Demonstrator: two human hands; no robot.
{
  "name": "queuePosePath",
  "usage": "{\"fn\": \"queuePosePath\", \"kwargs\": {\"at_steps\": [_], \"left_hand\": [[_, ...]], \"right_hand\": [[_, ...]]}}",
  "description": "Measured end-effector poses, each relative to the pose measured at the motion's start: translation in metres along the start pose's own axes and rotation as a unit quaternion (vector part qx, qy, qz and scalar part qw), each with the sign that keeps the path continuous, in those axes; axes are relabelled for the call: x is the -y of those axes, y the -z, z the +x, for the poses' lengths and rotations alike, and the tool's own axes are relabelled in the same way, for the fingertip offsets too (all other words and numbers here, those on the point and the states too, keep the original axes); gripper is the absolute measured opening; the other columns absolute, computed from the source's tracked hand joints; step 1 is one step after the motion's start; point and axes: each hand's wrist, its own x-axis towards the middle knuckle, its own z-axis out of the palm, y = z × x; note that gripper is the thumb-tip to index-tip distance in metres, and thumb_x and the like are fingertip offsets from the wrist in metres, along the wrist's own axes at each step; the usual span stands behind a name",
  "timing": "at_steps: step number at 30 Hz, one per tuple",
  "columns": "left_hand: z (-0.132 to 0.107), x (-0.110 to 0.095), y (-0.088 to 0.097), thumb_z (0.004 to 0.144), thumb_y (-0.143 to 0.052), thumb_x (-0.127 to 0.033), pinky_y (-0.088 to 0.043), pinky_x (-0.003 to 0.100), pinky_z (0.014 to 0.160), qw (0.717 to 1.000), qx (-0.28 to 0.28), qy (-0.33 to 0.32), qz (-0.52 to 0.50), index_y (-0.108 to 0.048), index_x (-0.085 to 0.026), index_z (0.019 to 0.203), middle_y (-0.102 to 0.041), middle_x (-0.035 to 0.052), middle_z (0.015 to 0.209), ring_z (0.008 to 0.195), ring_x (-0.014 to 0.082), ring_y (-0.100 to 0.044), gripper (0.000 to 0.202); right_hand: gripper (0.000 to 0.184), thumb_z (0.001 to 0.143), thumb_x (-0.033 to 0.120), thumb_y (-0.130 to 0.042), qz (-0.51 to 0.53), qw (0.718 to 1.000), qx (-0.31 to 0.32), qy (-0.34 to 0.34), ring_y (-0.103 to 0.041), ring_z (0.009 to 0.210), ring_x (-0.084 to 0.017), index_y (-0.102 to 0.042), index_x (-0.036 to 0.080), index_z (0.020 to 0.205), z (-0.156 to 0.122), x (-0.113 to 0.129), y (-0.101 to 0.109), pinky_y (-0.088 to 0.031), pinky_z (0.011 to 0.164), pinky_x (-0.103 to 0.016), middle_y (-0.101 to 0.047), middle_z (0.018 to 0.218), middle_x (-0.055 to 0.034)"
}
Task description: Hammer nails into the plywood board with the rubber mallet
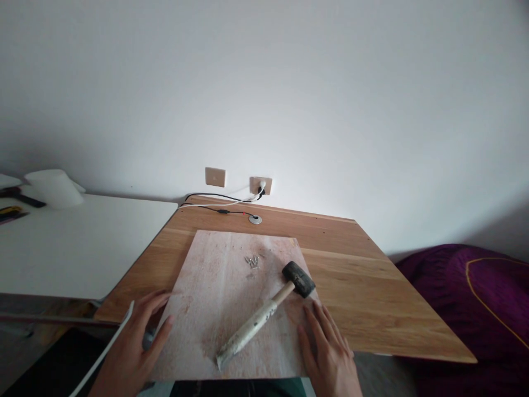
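Note:
A pale, reddish-stained wooden board (pixel 198 309) lies flat in front of me. On it rests a mallet (pixel 252 325) with a black head and a worn, whitish handle, slanting from lower left to upper right. Beyond the handle sits a small pile of several screws or nails (pixel 252 262); their exact kind is too small to tell. My left hand (pixel 136 342) is at the board's left edge, thumb and fingers apart. Along the right edge, near the mallet head, my right hand (pixel 328 347) lies with its fingers stretched out. Neither hand holds the mallet.
Under the board is a wooden table (pixel 372 298), with a white table (pixel 82 242) adjoining on the left. A white roll (pixel 55 188) stands there. Cables (pixel 223 205) run to a wall socket (pixel 266 186) at the back. A purple beanbag-like thing (pixel 446 275) is at right.

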Motion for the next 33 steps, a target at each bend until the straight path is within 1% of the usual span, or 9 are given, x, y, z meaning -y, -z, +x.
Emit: {"fn": "queuePosePath", "kwargs": {"at_steps": [3,7,12,16,19,24,27,30,33], "left_hand": [[0.004,0.011,0.012,0.097,-0.052,-0.062,-0.064,0.046,0.095,0.999,-0.007,0.038,0.012,-0.063,-0.025,0.122,-0.073,0.0093,0.120,0.107,0.0301,-0.074,0.047],[0.009,0.021,0.032,0.092,-0.053,-0.062,-0.064,0.057,0.093,0.995,-0.046,0.088,0.030,-0.064,-0.029,0.115,-0.071,0.0099,0.113,0.104,0.0355,-0.072,0.042],[0.010,0.040,0.051,0.090,-0.052,-0.053,-0.050,0.073,0.108,0.992,-0.077,0.085,0.061,-0.065,-0.039,0.114,-0.068,0.0088,0.116,0.120,0.0443,-0.064,0.030],[0.009,0.065,0.059,0.090,-0.054,-0.052,-0.049,0.076,0.108,0.987,-0.091,0.094,0.090,-0.064,-0.040,0.119,-0.066,0.0072,0.127,0.129,0.0469,-0.059,0.033],[0.010,0.077,0.064,0.092,-0.052,-0.052,-0.048,0.075,0.110,0.986,-0.100,0.098,0.096,-0.063,-0.043,0.124,-0.065,0.0026,0.135,0.137,0.0461,-0.055,0.035],[0.016,0.084,0.070,0.093,-0.051,-0.052,-0.046,0.071,0.116,0.982,-0.109,0.115,0.099,-0.064,-0.043,0.122,-0.064,0.0001,0.139,0.142,0.0434,-0.052,0.034],[0.022,0.082,0.064,0.095,-0.048,-0.052,-0.046,0.069,0.116,0.981,-0.111,0.123,0.101,-0.066,-0.037,0.118,-0.061,0.0037,0.143,0.142,0.0423,-0.052,0.033],[0.033,0.074,0.051,0.099,-0.043,-0.056,-0.044,0.061,0.121,0.985,-0.115,0.087,0.099,-0.064,-0.027,0.119,-0.060,0.0102,0.144,0.142,0.0372,-0.054,0.041],[0.044,0.072,0.041,0.101,-0.039,-0.058,-0.041,0.055,0.123,0.986,-0.117,0.053,0.107,-0.063,-0.022,0.121,-0.057,0.0136,0.145,0.143,0.0338,-0.052,0.047]], "right_hand": [[0.054,0.109,0.049,-0.039,-0.012,1.000,0.010,0.003,-0.053,0.146,-0.041,-0.065,0.018,0.145,0.007,0.023,-0.006,-0.055,0.109,-0.061,-0.057,0.158,-0.0164],[0.050,0.108,0.044,-0.045,0.021,0.996,0.085,0.031,-0.051,0.148,-0.041,-0.069,0.019,0.143,0.023,0.057,-0.005,-0.057,0.107,-0.058,-0.053,0.161,-0.0150],[0.047,0.105,0.036,-0.050,0.085,0.987,0.123,0.052,-0.046,0.150,-0.041,-0.069,0.018,0.144,0.041,0.102,-0.007,-0.056,0.111,-0.059,-0.052,0.161,-0.0157],[0.046,0.106,0.035,-0.051,0.136,0.978,0.137,0.079,-0.043,0.152,-0.041,-0.069,0.016,0.143,0.050,0.134,-0.012,-0.054,0.114,-0.059,-0.053,0.160,-0.0163],[0.046,0.106,0.034,-0.053,0.159,0.972,0.145,0.100,-0.040,0.153,-0.042,-0.068,0.013,0.144,0.054,0.151,-0.017,-0.052,0.115,-0.059,-0.052,0.161,-0.0181],[0.045,0.105,0.034,-0.057,0.222,0.960,0.127,0.117,-0.037,0.156,-0.040,-0.066,0.017,0.145,0.052,0.161,-0.031,-0.048,0.119,-0.058,-0.049,0.165,-0.0165],[0.039,0.106,0.032,-0.055,0.277,0.951,0.091,0.102,-0.047,0.152,-0.036,-0.066,0.019,0.141,0.048,0.154,-0.037,-0.050,0.119,-0.053,-0.042,0.168,-0.0174],[0.033,0.107,0.031,-0.053,0.319,0.942,0.073,0.069,-0.056,0.145,-0.030,-0.066,0.023,0.136,0.049,0.147,-0.036,-0.052,0.117,-0.046,-0.049,0.162,-0.0145],[0.029,0.107,0.032,-0.053,0.338,0.937,0.066,0.055,-0.061,0.139,-0.027,-0.067,0.025,0.132,0.051,0.143,-0.032,-0.055,0.114,-0.042,-0.057,0.151,-0.0120]]}}
